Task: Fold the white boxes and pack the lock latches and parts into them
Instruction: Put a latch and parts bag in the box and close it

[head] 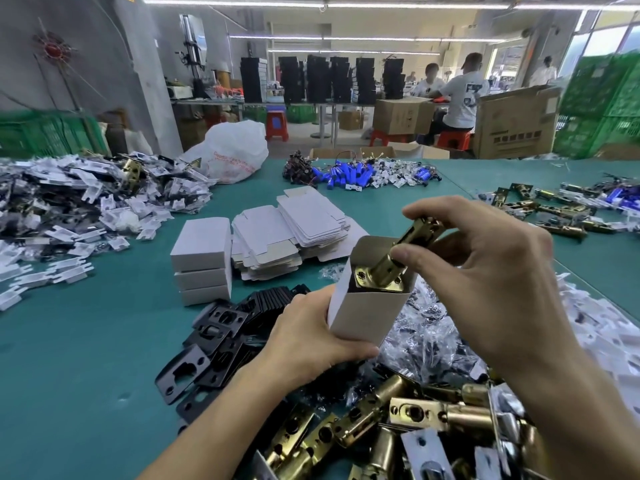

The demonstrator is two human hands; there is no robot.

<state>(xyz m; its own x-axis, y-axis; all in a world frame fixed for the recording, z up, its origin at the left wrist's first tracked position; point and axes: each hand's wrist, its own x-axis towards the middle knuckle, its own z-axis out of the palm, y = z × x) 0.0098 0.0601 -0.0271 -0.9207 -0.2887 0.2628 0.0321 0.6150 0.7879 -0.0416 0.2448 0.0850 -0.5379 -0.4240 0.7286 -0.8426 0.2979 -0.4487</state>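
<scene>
The person's left hand (311, 337) is wrapped round the bottom half of a white box (367, 313). It holds the box up off the table with the open end on top, tipped a bit toward the other hand, so there is a hole to drop things in.

The right hand (485, 271) pinches a gold latch (377, 275) by its top end, between thumb and fingers. The flat plate end of the latch is just inside the box mouth, and the rest sticks out. I think it is held from the top so it can slide straight down. The box flap stands up at the back, out of the way.

More gold latches (398, 420) lie in a heap close by on the green table (86, 358), and black plates (221, 327) sit by the left wrist, easy to reach. Three shut boxes (202, 261) are stacked behind, next to a pile of flat ones (294, 230).
</scene>
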